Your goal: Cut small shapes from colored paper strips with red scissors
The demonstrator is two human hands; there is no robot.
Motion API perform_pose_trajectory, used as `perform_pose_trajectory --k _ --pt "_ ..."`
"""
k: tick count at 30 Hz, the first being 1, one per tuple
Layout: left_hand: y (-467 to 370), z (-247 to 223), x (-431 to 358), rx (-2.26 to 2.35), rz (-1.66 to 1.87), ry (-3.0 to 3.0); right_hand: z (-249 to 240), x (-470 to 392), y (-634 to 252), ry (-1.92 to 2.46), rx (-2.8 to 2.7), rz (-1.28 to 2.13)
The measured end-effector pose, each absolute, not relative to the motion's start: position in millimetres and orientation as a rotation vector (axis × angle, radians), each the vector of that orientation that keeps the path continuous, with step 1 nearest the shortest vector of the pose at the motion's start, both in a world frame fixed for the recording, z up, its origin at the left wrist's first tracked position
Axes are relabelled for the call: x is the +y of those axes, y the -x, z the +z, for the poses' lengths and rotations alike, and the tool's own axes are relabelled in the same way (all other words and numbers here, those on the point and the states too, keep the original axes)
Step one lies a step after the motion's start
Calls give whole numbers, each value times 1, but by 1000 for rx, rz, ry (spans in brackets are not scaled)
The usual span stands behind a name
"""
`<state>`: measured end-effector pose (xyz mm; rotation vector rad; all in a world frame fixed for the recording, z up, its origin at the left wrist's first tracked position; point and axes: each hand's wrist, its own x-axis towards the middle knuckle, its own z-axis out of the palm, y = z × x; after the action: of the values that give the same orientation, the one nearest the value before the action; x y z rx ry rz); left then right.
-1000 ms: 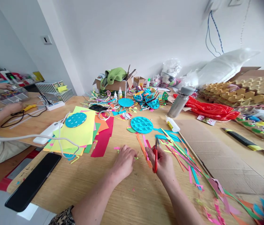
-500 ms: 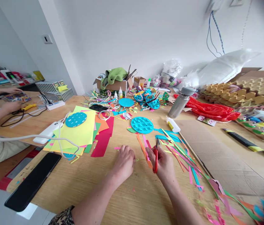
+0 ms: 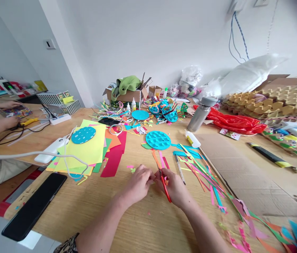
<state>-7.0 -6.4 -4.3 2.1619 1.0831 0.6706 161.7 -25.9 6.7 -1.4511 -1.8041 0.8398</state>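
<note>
Your right hand [image 3: 176, 188] grasps the red-handled scissors [image 3: 166, 188], fingers wrapped about them, low over the front middle of the surface [image 3: 148, 228], blades pointing away from you. Your left hand [image 3: 139, 182] is just beside it, its fingers bent and drawn together, the tips close to those of the right; whether they pinch anything I cannot tell, as they hide the spot. A pen [image 3: 180, 170] lies just beside your right hand, on its far right side. Beyond your left hand lie a small green scrap [image 3: 133, 170] and a pink scrap [image 3: 130, 166]. An orange strip [image 3: 156, 160] runs just ahead of the scissors, and past it sits a bumpy blue disc [image 3: 158, 140]. To your right, long coloured strips spread beside the cardboard [image 3: 239, 172], with a glue bottle [image 3: 192, 139] lying near the far end of it and a flask [image 3: 199, 117] standing behind. To your left, a dotted blue disc [image 3: 83, 135] rests on yellow paper [image 3: 95, 140], red paper [image 3: 114, 158] lies between that pile and your left hand, and a black phone [image 3: 36, 203] lies nearer you
</note>
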Motion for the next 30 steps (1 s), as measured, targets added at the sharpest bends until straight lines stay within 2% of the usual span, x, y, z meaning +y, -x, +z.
perform_pose_trajectory --k 8,13,23,30 --pt "3 -1 -3 990 819 -1673 8 -23 -163 1334 -1511 1172" --pt "5 -1 -2 919 870 -1488 13 -24 -165 1330 -1384 1226" --pt "11 1 3 1100 988 -1529 16 -23 -165 1322 -1122 1150" --pt "11 9 1 998 1197 -1721 14 -28 -160 1245 -1157 1375"
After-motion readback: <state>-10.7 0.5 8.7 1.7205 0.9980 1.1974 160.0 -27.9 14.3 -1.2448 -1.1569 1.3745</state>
